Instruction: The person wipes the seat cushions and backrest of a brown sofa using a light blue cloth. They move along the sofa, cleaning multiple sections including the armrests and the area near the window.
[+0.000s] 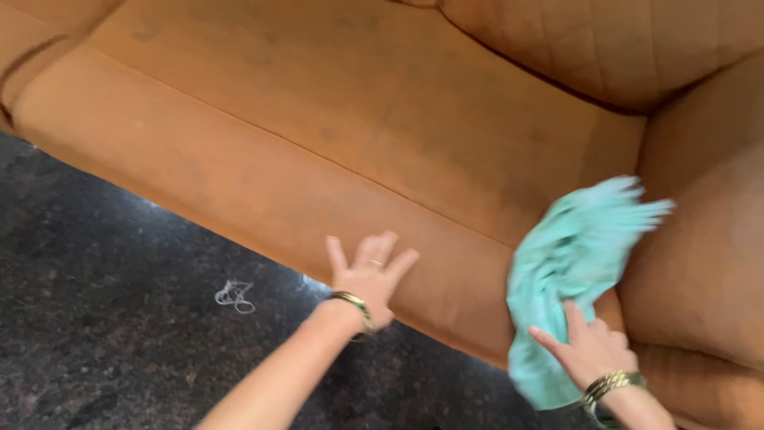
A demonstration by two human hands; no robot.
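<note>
L hand (370, 275) flat, fingers spread, on orange sofa (318, 143) front edge. R hand (587, 350) grip holding teal cloth (569, 263), blurred, near armrest.

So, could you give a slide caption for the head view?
Right hand holds a turquoise cloth against an orange sofa; left hand rests open on its front edge.

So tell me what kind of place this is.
Probably a living room in a home: an orange upholstered sofa stands on a dark speckled stone floor, and the right hand holds a turquoise cloth against it.
</note>
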